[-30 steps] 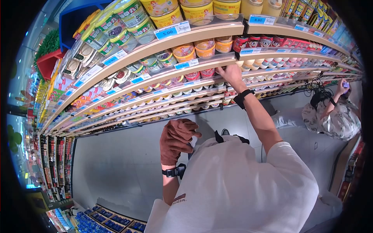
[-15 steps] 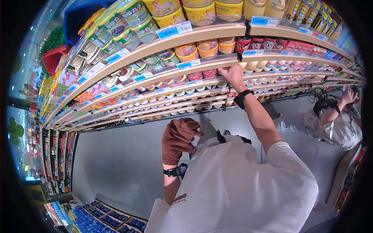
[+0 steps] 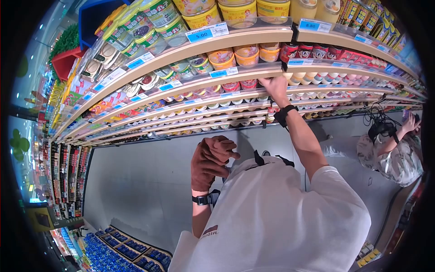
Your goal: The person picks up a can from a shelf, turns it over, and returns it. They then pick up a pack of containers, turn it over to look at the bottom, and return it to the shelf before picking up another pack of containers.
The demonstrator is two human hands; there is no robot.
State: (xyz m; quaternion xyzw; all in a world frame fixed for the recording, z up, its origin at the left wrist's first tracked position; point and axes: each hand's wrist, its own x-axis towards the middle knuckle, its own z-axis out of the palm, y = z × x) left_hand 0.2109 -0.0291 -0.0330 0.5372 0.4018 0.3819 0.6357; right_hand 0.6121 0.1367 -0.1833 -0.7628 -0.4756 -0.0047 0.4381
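Observation:
My right hand (image 3: 275, 88) reaches to the shelf front, just under the shelf edge (image 3: 253, 72) and beside some red-lidded cups (image 3: 248, 84). Its thumb points left; the other fingers are largely hidden, so what it touches or holds does not show. A black band (image 3: 284, 115) circles that wrist. Brown cloth (image 3: 206, 165) covers my left hand (image 3: 217, 152), which stays low in front of my body, away from the shelves. The fingers under it look curled, with the cloth bunched around them. Below it is a black wrist strap (image 3: 206, 198).
Yellow tubs (image 3: 238, 12) and green-labelled cups (image 3: 156, 11) line the top shelf, above a blue price tag (image 3: 207, 33). Red cans (image 3: 304, 50) stand lower right. Another person (image 3: 392, 152) is at the far right. Blue packs (image 3: 108, 254) fill a display at bottom left.
The view has shifted slightly, so the shelves appear a little lower and further right. Both hands keep nearly the same pose.

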